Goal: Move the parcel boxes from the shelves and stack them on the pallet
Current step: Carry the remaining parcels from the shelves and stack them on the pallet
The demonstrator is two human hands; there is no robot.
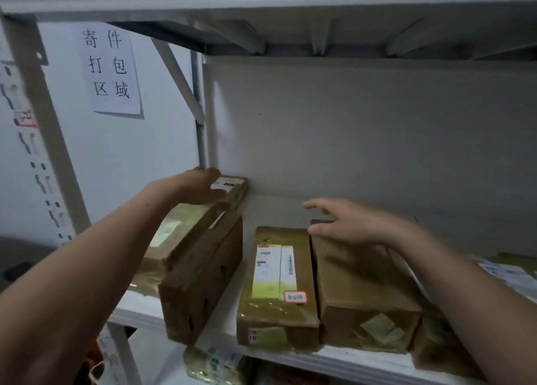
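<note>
I'm reaching along the shelf (290, 352).
My open right hand (348, 225) is hovering over the stiff plain box's (363, 286) far end; my left hand (200, 187), grip unclear, is covering the taped box (180, 233).

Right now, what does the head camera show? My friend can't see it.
Two bare arms reach into a white shelf of brown parcel boxes: the left hand meets a small box at the back, and the right hand spreads open over a plain box. A labelled box lies beside it; a paper sign hangs at left.
</note>
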